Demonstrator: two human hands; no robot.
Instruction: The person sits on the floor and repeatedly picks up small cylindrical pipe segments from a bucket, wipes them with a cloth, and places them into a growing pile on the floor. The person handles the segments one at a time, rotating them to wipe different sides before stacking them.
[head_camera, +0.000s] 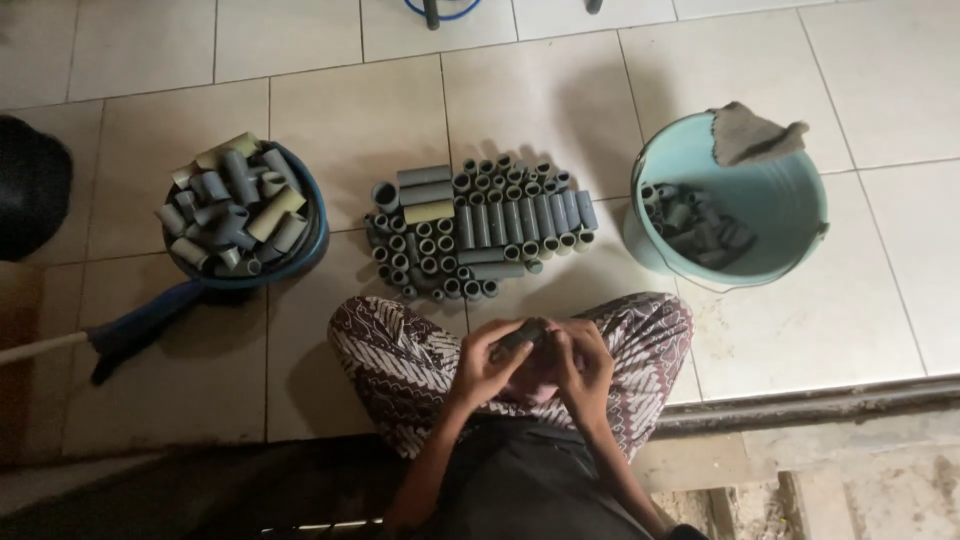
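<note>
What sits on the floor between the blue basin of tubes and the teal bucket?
In the head view, a stacked pile of grey tubes lies on the tiled floor between the blue basin and the teal bucket, with bare tile either side.

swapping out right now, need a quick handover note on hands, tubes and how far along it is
Left hand and right hand hold one grey tube together over the lap.
Blue basin on the left is heaped with loose tubes.
Stack of tubes lies in rows on the floor ahead.
Teal bucket on the right holds a few tubes, with a rag on its rim.
Done: the stack. Left: the heaped basin.
</note>
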